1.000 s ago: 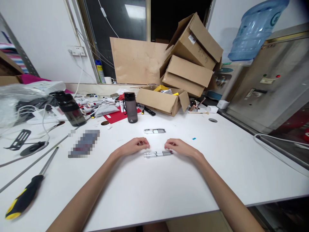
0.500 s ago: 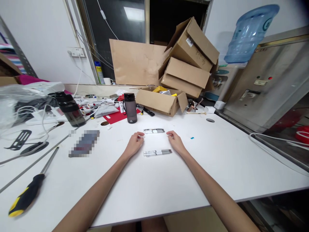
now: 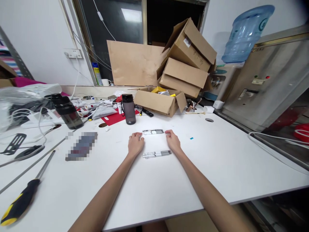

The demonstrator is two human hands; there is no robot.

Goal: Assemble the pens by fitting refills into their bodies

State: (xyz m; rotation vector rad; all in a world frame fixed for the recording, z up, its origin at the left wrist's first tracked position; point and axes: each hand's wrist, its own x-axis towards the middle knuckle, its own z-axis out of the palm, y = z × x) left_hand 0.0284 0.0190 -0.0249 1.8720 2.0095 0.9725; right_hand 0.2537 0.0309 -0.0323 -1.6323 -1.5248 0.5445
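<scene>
Two clusters of slim pens lie crosswise on the white table. The far pens lie close together, with clear and white barrels and grey ends. The nearer pens look alike and lie between my wrists. My left hand rests by the left end of the far pens, its index finger stretched to their tips and the other fingers loosely bent. At their right end is my right hand, fingertips pointing inward beside the grey ends. Neither hand has a pen in its grasp; whether the fingertips touch the pens I cannot tell.
A screwdriver and a pixelated flat object lie to the left. Behind stand a dark bottle, another bottle and an open carton. Cables clutter the back left. A blue scrap lies at right.
My left index finger has stretched closer to the left end of the far pens. My right hand has come slightly nearer their right end. The view has shifted a little.
</scene>
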